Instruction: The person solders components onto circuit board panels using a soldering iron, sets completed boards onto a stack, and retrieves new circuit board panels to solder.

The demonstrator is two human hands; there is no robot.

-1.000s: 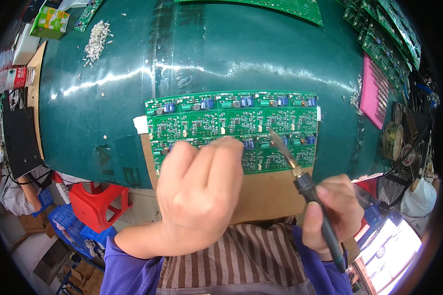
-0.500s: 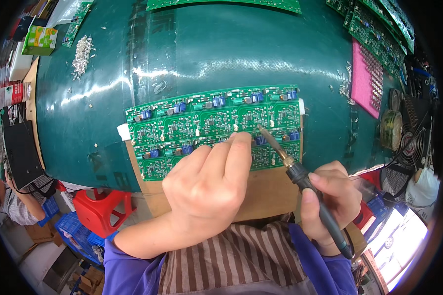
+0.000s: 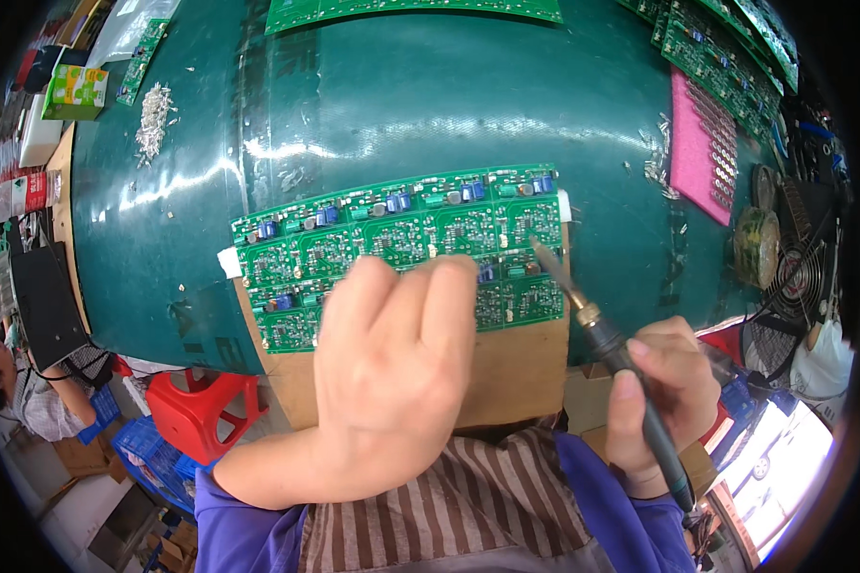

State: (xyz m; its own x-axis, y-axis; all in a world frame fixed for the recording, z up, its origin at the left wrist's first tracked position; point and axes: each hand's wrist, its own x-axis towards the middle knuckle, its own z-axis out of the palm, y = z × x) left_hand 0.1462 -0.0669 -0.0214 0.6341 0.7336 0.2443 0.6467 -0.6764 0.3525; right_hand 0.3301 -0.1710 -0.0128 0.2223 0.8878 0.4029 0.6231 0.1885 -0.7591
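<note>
A green circuit board panel [image 3: 463, 232] with blue and green components lies on a brown wooden board [image 3: 521, 377]. My left hand [image 3: 392, 372] is curled over the panel's lower middle, fingers bent down and pressed together. Their tips, and anything between them, are hidden behind the knuckles. A soldering iron [image 3: 604, 340] with a dark handle is gripped between the thumb and fingers of my right hand [image 3: 680, 382]. Its tip points up and left over the right part of the panel; I cannot tell whether it touches.
Small white parts lie in a pile [image 3: 153, 122] at the far left of the green mat [image 3: 401, 105]. Right of the panel, a pink foam block [image 3: 693, 158] holds rows of small metal pieces. More circuit boards [image 3: 717, 72] are stacked behind it. A red stool [image 3: 196, 415] stands below left.
The soldering iron has moved right across the panel, toward its right end. My left hand has turned slightly more upright. The whole scene has shifted a little left in view.
</note>
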